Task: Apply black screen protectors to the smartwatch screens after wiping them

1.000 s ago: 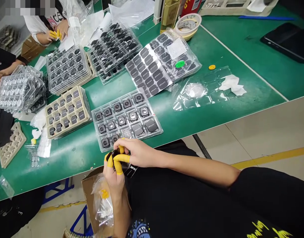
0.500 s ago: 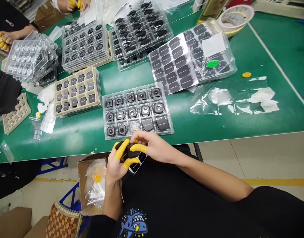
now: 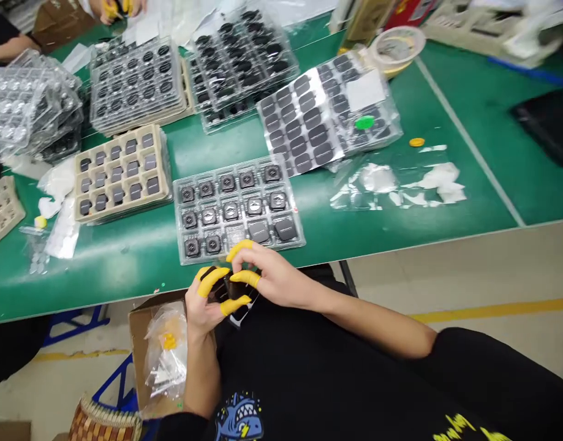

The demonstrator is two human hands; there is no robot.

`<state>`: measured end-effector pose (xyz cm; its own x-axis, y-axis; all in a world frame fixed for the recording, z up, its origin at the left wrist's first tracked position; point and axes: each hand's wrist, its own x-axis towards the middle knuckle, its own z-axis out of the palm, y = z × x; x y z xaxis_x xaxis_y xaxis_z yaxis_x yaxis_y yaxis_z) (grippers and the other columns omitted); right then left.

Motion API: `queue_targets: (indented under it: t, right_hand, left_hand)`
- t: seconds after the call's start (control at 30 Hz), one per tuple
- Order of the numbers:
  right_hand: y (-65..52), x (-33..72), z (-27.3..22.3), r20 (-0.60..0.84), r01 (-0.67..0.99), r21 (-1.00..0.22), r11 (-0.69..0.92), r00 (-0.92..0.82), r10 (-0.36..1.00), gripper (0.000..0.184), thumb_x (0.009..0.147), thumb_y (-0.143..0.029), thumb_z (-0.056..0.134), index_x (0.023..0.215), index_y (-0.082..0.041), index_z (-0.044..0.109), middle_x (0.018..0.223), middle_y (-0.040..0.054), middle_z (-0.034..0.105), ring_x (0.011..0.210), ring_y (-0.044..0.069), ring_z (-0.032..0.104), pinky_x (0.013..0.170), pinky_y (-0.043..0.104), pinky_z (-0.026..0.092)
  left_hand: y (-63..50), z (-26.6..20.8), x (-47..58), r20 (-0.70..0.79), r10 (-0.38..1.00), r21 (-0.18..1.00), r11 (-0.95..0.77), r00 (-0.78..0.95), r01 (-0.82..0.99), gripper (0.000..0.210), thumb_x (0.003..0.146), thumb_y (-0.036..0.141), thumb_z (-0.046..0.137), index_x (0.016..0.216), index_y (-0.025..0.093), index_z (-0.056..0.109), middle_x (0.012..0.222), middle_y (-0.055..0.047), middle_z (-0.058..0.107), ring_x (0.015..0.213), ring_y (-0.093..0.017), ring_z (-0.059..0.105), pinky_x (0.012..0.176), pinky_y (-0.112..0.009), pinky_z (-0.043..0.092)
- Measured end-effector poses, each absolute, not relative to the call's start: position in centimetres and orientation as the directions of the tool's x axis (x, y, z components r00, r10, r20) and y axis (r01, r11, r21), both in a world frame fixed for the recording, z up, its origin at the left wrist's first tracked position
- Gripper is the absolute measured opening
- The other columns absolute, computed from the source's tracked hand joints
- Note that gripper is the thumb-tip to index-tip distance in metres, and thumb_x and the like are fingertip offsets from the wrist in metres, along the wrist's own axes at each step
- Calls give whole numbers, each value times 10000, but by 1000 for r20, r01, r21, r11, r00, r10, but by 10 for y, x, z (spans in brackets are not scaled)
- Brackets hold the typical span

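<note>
My left hand [image 3: 206, 306], in yellow finger cots, is closed round a small black square part [image 3: 236, 289] below the table's front edge. The thumb and fingers of my right hand [image 3: 267, 275] are curled at the same part, its thumb against the upper side. The tips partly hide the part. Under my hands, a piece of black sticker sheet [image 3: 239, 318] shows in part. Just beyond them lies a clear plastic tray [image 3: 235, 237] with rows of black square parts, two with plain dark tops [image 3: 285, 229]. One front-row pocket holds no part.
A beige tray [image 3: 120, 211] of dark squares lies left, with stacked clear trays [image 3: 134, 79] behind. Sticker sheets [image 3: 304, 122], a tape roll [image 3: 397, 49] and plastic film [image 3: 377, 180] are right. Below stands a carton [image 3: 141, 343]. A co-worker's hands [image 3: 118, 9] show at the far side.
The whole view has shifted, with the table things lower-left. My right index finger has lifted away from the thumb, and the black part looks tilted more on edge.
</note>
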<state>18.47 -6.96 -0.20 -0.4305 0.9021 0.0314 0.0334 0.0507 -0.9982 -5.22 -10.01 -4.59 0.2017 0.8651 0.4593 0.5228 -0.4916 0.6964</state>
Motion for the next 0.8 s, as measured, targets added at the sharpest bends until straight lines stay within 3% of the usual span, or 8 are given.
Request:
queue_targets:
  t: [0.13, 0.2, 0.33, 0.4, 0.53, 0.67, 0.73, 0.8]
  right_hand:
    - [-75, 216, 13, 133, 53, -984, 168, -406, 904, 127, 1099, -278, 632, 973, -256, 620, 1227, 90, 703, 1171, 242, 657, 1070, 421, 551]
    - [-72, 255, 14, 111, 144, -977, 154, -271, 956, 157, 1095, -353, 651, 970, -259, 634, 1251, 86, 708, 1177, 245, 670, 1072, 421, 551]
    - [-44, 363, -8, -50, 552, -815, -176, 236, 971, 219, 978, -447, 730, 911, -246, 675, 1165, 87, 739, 1088, 269, 679, 963, 419, 560]
    - [-24, 407, -28, -76, 597, -742, -305, 378, 923, 226, 960, -425, 719, 878, -220, 674, 1092, 116, 738, 1022, 285, 661, 922, 444, 550]
    - [6, 445, -64, -25, 667, -599, -444, 538, 843, 153, 927, -333, 707, 892, -186, 680, 1084, 193, 686, 1136, 375, 596, 1019, 539, 499]
    - [1, 454, -79, 95, 709, -495, -502, 619, 780, 362, 940, -256, 666, 1286, -152, 681, 1312, 254, 613, 1341, 453, 490, 1120, 612, 415]
    - [-10, 465, -83, 149, 700, -476, -533, 661, 735, 430, 946, -240, 649, 1369, -162, 647, 1324, 249, 600, 1332, 446, 485, 1106, 599, 418]
    - [-20, 479, -89, 187, 680, -478, -557, 698, 692, 359, 925, -229, 656, 1279, -173, 678, 1231, 218, 617, 1231, 414, 517, 1044, 559, 444]
  left_hand:
    - [-97, -53, -50, 432, 897, 789, -428, 98, 440, 584, 753, 632, 1017, 1155, 240, 857, 1034, -64, 838, 913, -240, 815, 792, -355, 720]
    - [-96, -55, -49, 426, 904, 838, -408, 32, 363, 576, 712, 601, 1051, 1123, 243, 866, 1013, -56, 831, 906, -233, 797, 779, -343, 703]
    - [-94, -55, -48, 380, 922, 907, -355, -79, 226, 619, 625, 647, 1074, 1032, 226, 877, 936, -52, 806, 852, -231, 760, 718, -341, 666]
    - [-91, -55, -47, 368, 927, 923, -354, -73, 151, 635, 599, 669, 1073, 997, 211, 883, 882, -46, 794, 807, -225, 747, 691, -338, 654]
    - [-83, -51, -42, 375, 926, 927, -375, -49, 11, 622, 582, 652, 1080, 966, 199, 895, 822, -37, 787, 728, -209, 730, 648, -333, 647]
    - [-82, -45, -38, 371, 923, 928, -372, -99, 4, 626, 557, 643, 1094, 958, 205, 896, 814, -26, 790, 711, -203, 725, 642, -332, 648]
    - [-83, -43, -39, 368, 919, 929, -369, -141, 18, 641, 541, 640, 1103, 961, 205, 892, 828, -24, 791, 723, -200, 724, 648, -325, 643]
    - [-83, -44, -43, 371, 915, 927, -374, -160, 12, 653, 536, 639, 1106, 969, 201, 888, 838, -27, 791, 731, -198, 722, 657, -321, 637]
